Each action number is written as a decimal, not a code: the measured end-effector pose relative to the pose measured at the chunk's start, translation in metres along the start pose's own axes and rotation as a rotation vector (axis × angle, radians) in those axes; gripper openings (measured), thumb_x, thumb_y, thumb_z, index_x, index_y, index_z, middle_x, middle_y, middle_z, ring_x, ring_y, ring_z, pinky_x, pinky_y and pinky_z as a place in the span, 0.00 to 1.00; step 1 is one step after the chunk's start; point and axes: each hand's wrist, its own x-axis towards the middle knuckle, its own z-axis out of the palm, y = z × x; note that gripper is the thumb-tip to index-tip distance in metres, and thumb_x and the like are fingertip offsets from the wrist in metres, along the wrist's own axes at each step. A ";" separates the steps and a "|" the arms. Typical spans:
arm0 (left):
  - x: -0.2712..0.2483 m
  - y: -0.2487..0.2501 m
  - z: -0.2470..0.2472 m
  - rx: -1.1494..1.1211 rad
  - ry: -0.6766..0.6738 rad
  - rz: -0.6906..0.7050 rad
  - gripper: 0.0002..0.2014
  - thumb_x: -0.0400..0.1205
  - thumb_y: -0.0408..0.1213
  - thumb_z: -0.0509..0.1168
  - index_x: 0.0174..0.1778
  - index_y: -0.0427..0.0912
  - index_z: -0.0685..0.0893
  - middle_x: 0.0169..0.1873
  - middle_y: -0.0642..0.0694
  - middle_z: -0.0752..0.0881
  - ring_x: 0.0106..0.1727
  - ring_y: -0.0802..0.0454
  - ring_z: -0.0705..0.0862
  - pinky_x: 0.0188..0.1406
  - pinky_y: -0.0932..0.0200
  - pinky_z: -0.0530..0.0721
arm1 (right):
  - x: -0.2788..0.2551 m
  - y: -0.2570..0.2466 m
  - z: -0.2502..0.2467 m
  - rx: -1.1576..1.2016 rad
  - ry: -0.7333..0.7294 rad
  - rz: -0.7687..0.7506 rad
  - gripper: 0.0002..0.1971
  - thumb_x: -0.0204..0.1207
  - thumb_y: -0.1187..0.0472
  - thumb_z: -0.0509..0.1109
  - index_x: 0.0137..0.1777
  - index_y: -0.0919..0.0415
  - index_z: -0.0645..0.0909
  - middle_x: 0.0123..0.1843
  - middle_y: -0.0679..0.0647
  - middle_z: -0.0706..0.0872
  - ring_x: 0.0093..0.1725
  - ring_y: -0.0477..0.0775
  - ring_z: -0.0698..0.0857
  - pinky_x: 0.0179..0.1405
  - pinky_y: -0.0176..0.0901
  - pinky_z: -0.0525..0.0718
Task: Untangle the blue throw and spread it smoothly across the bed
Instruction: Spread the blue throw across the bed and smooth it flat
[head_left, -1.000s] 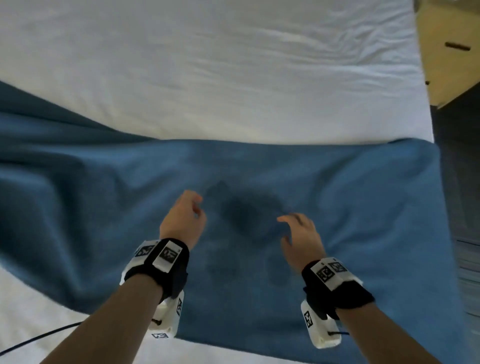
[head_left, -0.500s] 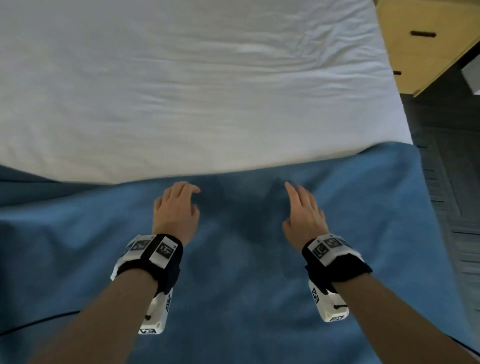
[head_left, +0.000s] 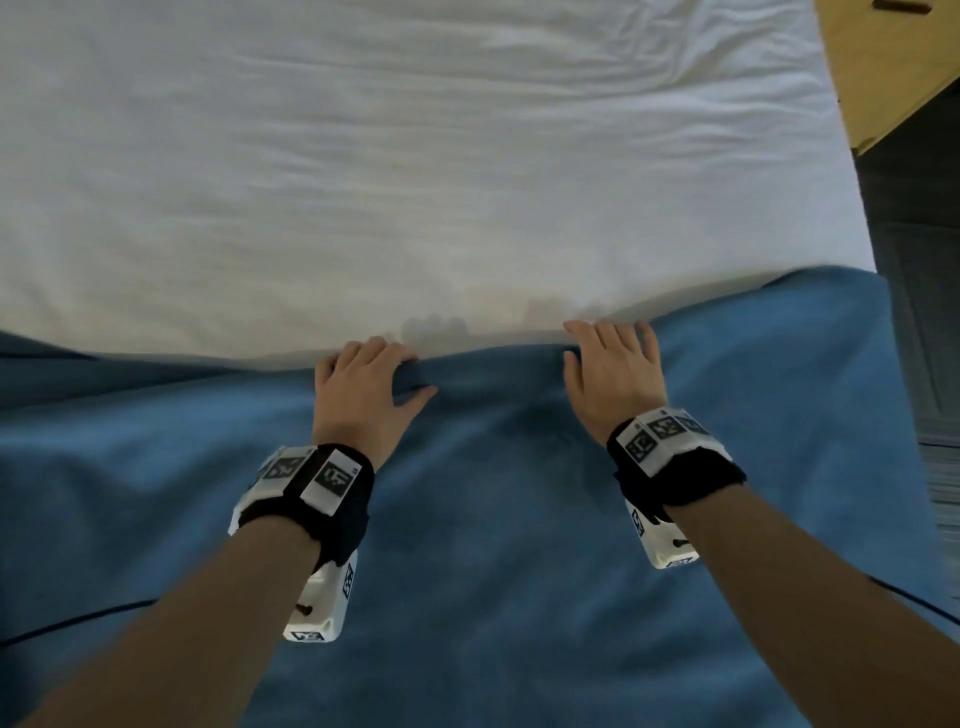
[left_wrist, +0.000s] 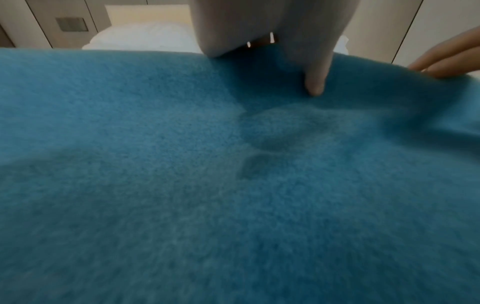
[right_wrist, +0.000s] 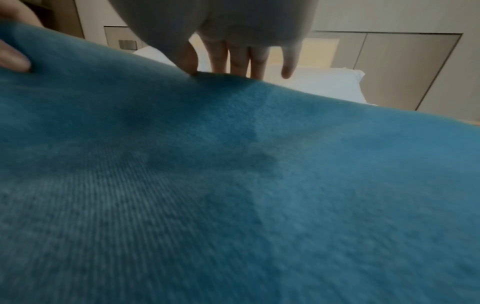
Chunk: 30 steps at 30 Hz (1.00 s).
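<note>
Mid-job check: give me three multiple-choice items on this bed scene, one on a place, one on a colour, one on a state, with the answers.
1. Where are both hands?
A. At the throw's far edge, beside the bare sheet
B. On the wooden cabinet
C. On the floor

2. What colour is the uncovered sheet?
A. Grey
B. White
C. Blue

3. How much of the bed does the throw cover?
A. All of it
B. None
C. Only the near part

Answers:
1 A: the left hand and right hand rest along the far edge of the throw.
2 B: the sheet beyond that edge is white.
3 C: the sheet past the hands is bare.
</note>
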 end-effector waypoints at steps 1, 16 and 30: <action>-0.005 0.002 -0.002 -0.022 0.007 0.006 0.11 0.77 0.49 0.68 0.48 0.46 0.83 0.44 0.49 0.83 0.51 0.44 0.81 0.56 0.49 0.69 | -0.002 0.002 -0.004 0.038 -0.006 0.009 0.17 0.80 0.57 0.57 0.67 0.58 0.75 0.58 0.57 0.85 0.61 0.62 0.79 0.70 0.58 0.67; -0.009 -0.026 -0.015 0.185 -0.311 -0.260 0.13 0.85 0.49 0.53 0.61 0.52 0.76 0.52 0.41 0.87 0.53 0.37 0.84 0.47 0.48 0.78 | -0.021 0.013 -0.010 0.053 -0.377 0.236 0.18 0.81 0.59 0.54 0.70 0.47 0.68 0.51 0.53 0.84 0.44 0.56 0.79 0.35 0.44 0.73; 0.010 -0.019 -0.018 -0.074 -0.422 -0.045 0.08 0.74 0.28 0.61 0.42 0.47 0.78 0.47 0.49 0.82 0.50 0.44 0.79 0.49 0.51 0.78 | -0.004 0.015 -0.018 0.296 0.060 0.250 0.06 0.82 0.60 0.55 0.52 0.58 0.72 0.43 0.50 0.78 0.37 0.56 0.72 0.36 0.46 0.67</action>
